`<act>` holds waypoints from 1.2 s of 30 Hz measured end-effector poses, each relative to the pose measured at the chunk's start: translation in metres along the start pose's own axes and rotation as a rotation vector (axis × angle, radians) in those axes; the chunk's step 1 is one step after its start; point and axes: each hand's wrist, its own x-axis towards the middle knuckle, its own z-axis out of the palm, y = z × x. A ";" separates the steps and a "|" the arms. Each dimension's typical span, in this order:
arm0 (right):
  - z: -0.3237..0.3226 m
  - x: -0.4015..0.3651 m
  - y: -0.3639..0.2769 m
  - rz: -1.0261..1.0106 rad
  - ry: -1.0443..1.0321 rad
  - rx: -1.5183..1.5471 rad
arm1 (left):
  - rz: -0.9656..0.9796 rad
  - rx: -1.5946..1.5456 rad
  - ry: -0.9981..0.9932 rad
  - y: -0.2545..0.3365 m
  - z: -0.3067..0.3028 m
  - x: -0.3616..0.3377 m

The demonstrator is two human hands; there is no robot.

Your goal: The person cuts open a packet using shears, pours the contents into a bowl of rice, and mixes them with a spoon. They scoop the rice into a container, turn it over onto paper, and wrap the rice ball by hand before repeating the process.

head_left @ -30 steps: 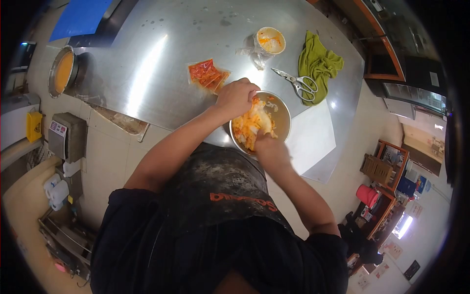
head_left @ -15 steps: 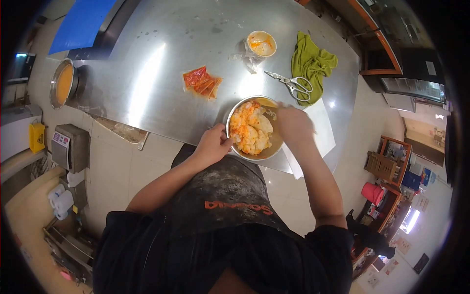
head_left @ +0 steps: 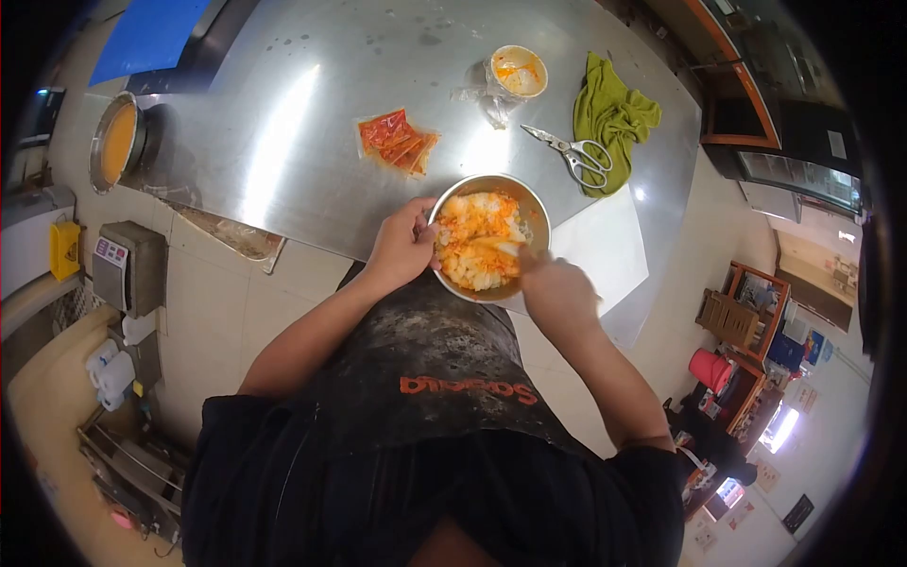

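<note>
A round metal bowl (head_left: pixel 546 222) sits near the table's front edge. In it lies a mix of white rice-like grains and orange bits (head_left: pixel 482 222). My left hand (head_left: pixel 404 248) grips the bowl's left rim, thumb on the near side. At the bowl's right side, my right hand (head_left: pixel 559 288) is closed round the handle of a pale spatula-like utensil (head_left: pixel 505 248). Its coated head is down in the food, and its exact shape is hard to see. Beyond the bowl lie opened red sauce packets (head_left: pixel 397 142) and metal scissors (head_left: pixel 572 154).
A paper tub (head_left: pixel 519 72) with orange residue stands farther back beside crumpled clear plastic (head_left: pixel 493 106). A green cloth (head_left: pixel 609 123) lies at the right. A white sheet (head_left: pixel 605 248) is right of the bowl. A pan of orange liquid (head_left: pixel 118 142) is at the far left.
My right hand has come down toward the bowl's near right side, drawing the utensil through the food. The rice is spread differently, with large pale clumps no longer on top. My left hand keeps its grip.
</note>
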 end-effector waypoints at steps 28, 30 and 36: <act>-0.004 0.022 -0.015 0.580 0.130 0.248 | -0.031 -0.008 -0.218 -0.013 0.000 -0.007; 0.037 0.055 -0.023 0.633 0.104 0.238 | -0.009 0.031 -0.203 -0.015 0.004 -0.006; -0.016 0.034 -0.049 0.465 0.120 0.320 | -0.001 -0.167 -0.134 -0.023 0.010 0.000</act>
